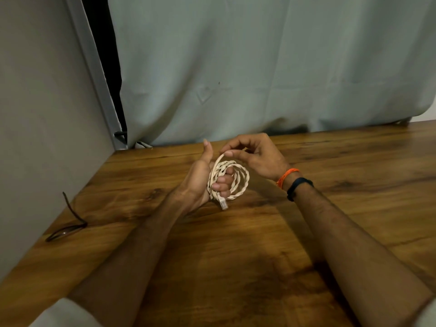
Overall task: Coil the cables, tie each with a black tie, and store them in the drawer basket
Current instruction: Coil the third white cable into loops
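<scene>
Holding: your left hand has its fingers curled through the cream cable coil.
Pinching: your right hand fingers clamp the coil's top loop.
Table: beneath both.

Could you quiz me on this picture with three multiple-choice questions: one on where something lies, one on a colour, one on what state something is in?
1. Where do the dark-framed eyeglasses lie?
A. At the wooden table's left edge by the wall
B. Beside the right arm
C. On the curtain

2. What colour is the thread band on the right wrist?
A. Green
B. Orange
C. White

3. What state is the cream braided cable in?
A. Stretched straight across the table
B. Wound into loops in the left hand
C. Tied with a black tie

Answers:
1 A, they rest near the grey wall on the wooden table.
2 B, it sits beside a black wristband.
3 B, the right hand guides the top loop and no tie shows.
</scene>
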